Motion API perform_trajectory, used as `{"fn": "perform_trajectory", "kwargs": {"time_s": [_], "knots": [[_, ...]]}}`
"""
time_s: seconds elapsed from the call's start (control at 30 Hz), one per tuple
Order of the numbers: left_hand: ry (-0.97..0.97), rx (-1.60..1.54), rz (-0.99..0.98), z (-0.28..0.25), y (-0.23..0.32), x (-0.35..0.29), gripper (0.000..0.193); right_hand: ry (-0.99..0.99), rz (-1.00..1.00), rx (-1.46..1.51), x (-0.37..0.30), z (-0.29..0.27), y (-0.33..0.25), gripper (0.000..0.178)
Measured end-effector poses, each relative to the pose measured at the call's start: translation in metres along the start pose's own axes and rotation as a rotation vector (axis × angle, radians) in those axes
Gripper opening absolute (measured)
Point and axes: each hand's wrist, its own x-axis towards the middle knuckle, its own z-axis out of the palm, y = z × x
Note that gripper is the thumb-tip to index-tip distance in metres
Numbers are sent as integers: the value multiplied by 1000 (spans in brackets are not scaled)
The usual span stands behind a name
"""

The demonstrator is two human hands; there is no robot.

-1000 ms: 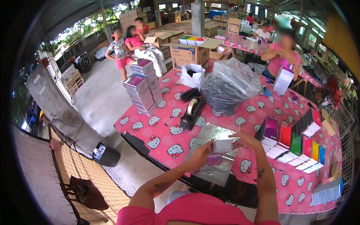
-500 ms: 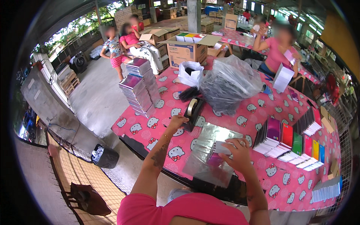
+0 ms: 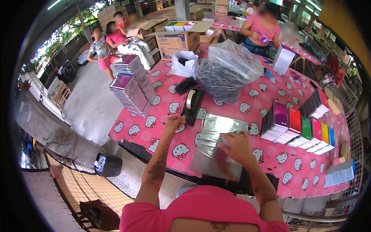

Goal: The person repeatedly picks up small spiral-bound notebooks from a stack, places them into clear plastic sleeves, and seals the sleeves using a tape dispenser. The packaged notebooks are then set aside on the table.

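At the front end of the black tape dispenser (image 3: pixel 193 106), my left hand (image 3: pixel 175 123) is closed in a pinch on the tape, whose end is too small to see clearly. The pale tape roll (image 3: pixel 190 99) sits in the dispenser. My right hand (image 3: pixel 236 145) lies with fingers spread on a clear plastic sleeve (image 3: pixel 206 149) near the table's front edge. Under that palm, something purplish shows through the plastic, partly hidden by the fingers.
Spiral notebooks stand in coloured rows (image 3: pixel 295 121) on the right and in tall stacks (image 3: pixel 131 85) on the left. Behind the dispenser are a big bag of black spirals (image 3: pixel 230 73), a white bag (image 3: pixel 184 63) and an open carton (image 3: pixel 177 44). A co-worker (image 3: pixel 261 29) handles a notebook beyond.
My left hand stays by the dispenser, its fingers at the front end. My right hand's fingers now lie flatter over the sleeve, covering the white-and-purple piece seen before. The co-worker has lowered a raised arm.
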Motion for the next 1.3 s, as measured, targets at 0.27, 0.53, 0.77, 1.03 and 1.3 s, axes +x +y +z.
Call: {"fn": "perform_trajectory", "kwargs": {"time_s": [0.27, 0.53, 0.77, 1.03, 1.3], "knots": [[-57, -214, -143, -1, -13, -8, 19, 5, 53, 14, -1, 1, -3, 37], [368, 1118, 644, -14, -10, 16, 18, -4, 61, 9, -4, 3, -7, 38], [-206, 10, 23, 4, 10, -26, 21, 39, 67, 17, -6, 5, -12, 37], [-676, 175, 425, 68, 43, -78, 19, 19, 142, 57, 2, 2, -11, 28], [-683, 513, 1078, 102, 50, -60, 21, -13, 44, 58, -3, -10, -1, 39]]}}
